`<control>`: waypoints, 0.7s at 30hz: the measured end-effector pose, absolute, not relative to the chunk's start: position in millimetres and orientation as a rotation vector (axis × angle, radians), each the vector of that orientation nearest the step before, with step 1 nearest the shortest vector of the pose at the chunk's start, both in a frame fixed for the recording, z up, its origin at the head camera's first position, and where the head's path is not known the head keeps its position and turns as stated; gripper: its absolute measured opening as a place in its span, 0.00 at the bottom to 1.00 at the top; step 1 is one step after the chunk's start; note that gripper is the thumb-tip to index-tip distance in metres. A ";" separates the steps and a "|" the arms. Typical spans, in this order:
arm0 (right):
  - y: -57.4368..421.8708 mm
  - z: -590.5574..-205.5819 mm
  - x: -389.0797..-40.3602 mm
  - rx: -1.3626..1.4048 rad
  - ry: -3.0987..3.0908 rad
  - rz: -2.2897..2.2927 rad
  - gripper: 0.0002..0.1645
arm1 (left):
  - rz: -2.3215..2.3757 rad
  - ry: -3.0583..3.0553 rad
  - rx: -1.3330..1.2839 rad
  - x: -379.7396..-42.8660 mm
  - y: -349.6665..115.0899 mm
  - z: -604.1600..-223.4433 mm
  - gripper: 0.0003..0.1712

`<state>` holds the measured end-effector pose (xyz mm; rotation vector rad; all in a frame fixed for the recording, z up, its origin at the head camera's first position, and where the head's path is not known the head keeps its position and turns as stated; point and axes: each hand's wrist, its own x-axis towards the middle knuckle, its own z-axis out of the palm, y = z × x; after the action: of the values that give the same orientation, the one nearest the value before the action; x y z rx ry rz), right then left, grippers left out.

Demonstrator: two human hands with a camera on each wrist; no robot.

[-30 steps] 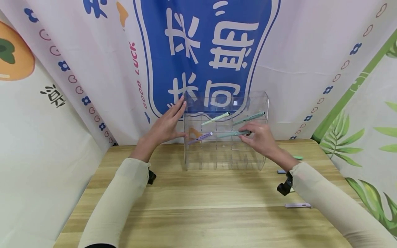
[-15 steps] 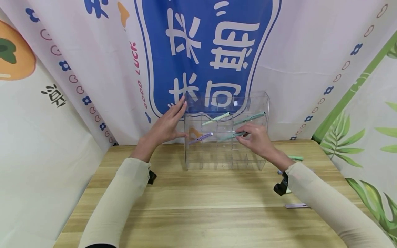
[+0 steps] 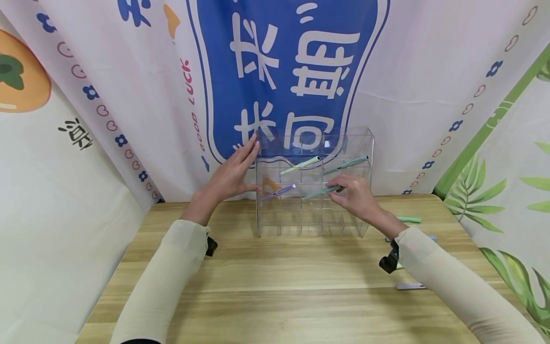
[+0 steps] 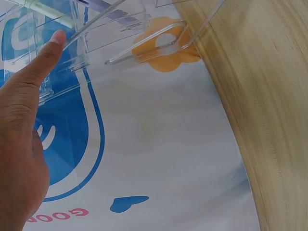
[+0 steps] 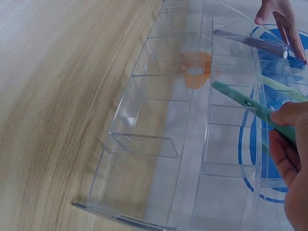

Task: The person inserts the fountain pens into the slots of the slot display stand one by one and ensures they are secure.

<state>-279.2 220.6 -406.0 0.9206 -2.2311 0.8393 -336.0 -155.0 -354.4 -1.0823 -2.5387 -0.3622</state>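
Note:
A clear acrylic rack (image 3: 311, 217) with several compartments stands upright at the back of the table. My right hand (image 3: 354, 193) pinches a teal pen (image 5: 240, 97) between thumb and fingers, in front of the middle tier. The pen slants, its free end pointing left and lower. My left hand (image 3: 232, 176) rests against the rack's left side with its fingers extended; the left wrist view shows a thumb (image 4: 50, 50) at the clear edge. In the rack lie a purple pen (image 3: 278, 192) on the left, a pale green pen (image 3: 301, 165) higher up and another teal pen (image 3: 347, 164) at upper right.
On the table's right side lie a green pen (image 3: 409, 220), a blue pen (image 3: 431, 238) partly behind the right forearm, and a lilac pen (image 3: 410, 286). A printed curtain (image 3: 399, 105) hangs close behind the rack. Wooden tabletop (image 3: 275, 291) stretches in front of it.
My right hand has shifted slightly left with the teal pen, and the pen's free end has dipped lower. My left hand stays against the rack.

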 end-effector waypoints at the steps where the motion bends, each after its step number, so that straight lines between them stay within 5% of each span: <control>1: 220.7 -406.0 -279.2 0.919 -2.231 0.839 0.14 | -0.364 -2.541 -1.081 -335.9 -155.0 -354.4 0.77; 21: 225.5 -403.3 -278.3 0.910 -2.274 0.782 0.16 | -0.361 -2.544 -1.071 -335.0 -155.0 -353.9 0.77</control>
<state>-278.3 225.5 -403.3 0.9100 -2.2741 0.7825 -335.0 -155.0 -353.9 -1.0714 -2.5444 -0.3609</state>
